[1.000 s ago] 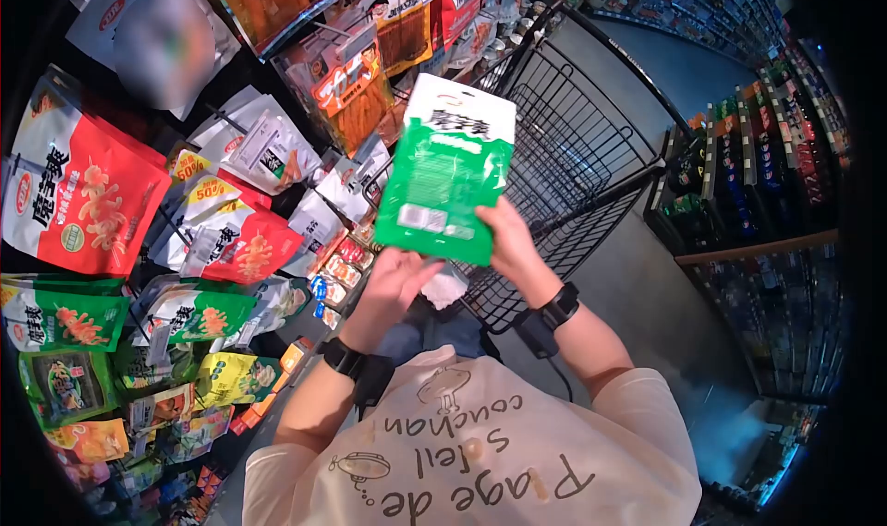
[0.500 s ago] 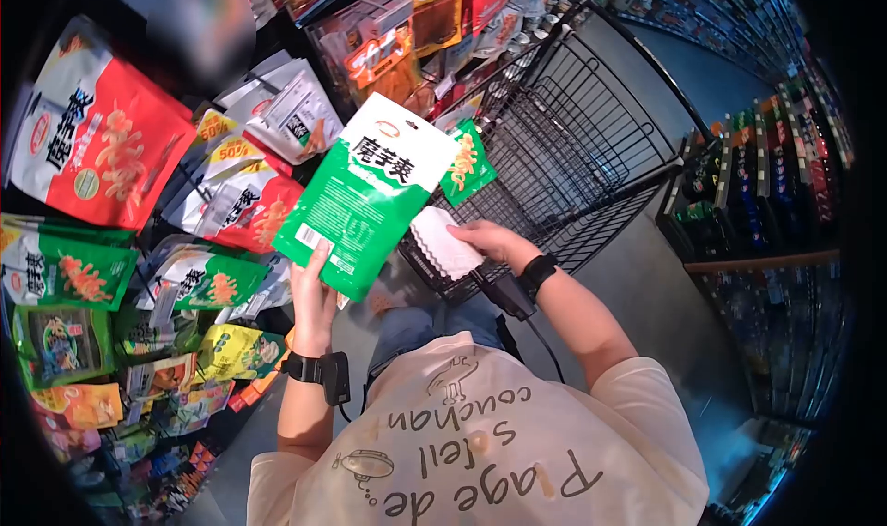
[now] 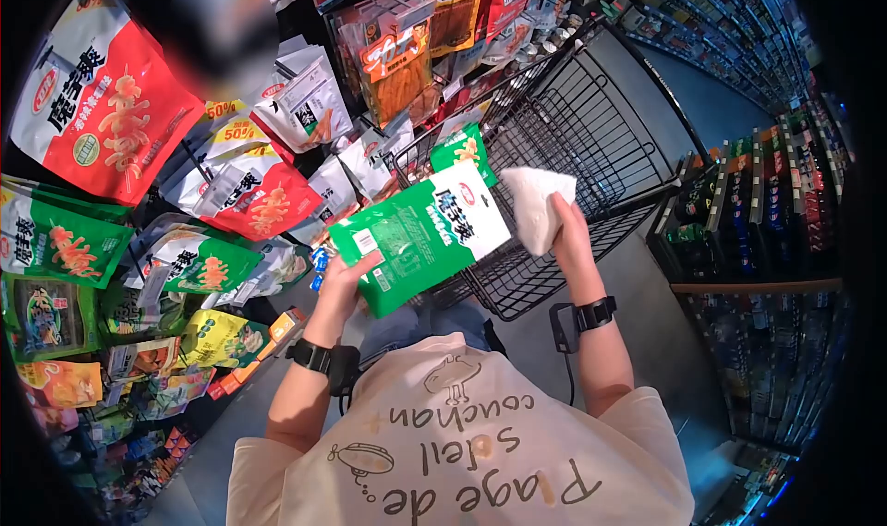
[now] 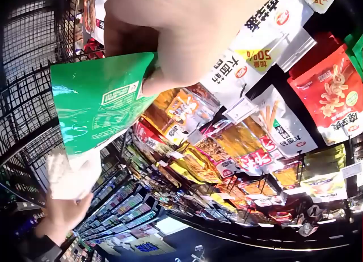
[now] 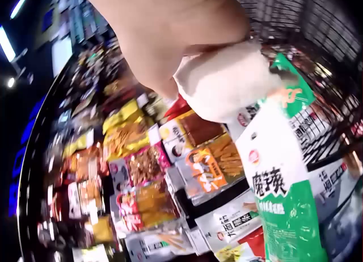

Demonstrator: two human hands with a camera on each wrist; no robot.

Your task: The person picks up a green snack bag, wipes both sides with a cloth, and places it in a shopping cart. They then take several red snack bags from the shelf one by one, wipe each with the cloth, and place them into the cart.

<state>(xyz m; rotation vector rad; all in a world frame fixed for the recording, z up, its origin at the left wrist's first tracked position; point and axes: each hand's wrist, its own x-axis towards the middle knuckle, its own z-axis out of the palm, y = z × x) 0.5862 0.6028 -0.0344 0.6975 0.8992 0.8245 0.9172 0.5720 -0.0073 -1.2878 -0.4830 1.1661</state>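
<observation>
My left hand (image 3: 338,293) grips the lower corner of a green and white snack bag (image 3: 411,240), thumb lying over its printed back. The bag is tilted, its white top with the hang hole pointing right. In the left wrist view, the thumb presses on the edge of the green bag (image 4: 102,103). My right hand (image 3: 573,238) holds a folded white cloth (image 3: 536,207) just beyond the bag's white end. The right wrist view shows the cloth (image 5: 227,83) bunched under the fingers, overlapping the bag's top. A second green bag (image 3: 469,147) sits in the cart.
A black wire shopping cart (image 3: 637,147) stands ahead. Hanging snack bags, among them a large red and white one (image 3: 111,110), crowd the rack on the left. A shelf of bottles (image 3: 748,193) is on the right, across the grey floor.
The right hand let go of the snack bag, took up the white cloth and lifted it rightward. The bag, now in the left hand alone, turned so its white top points right.
</observation>
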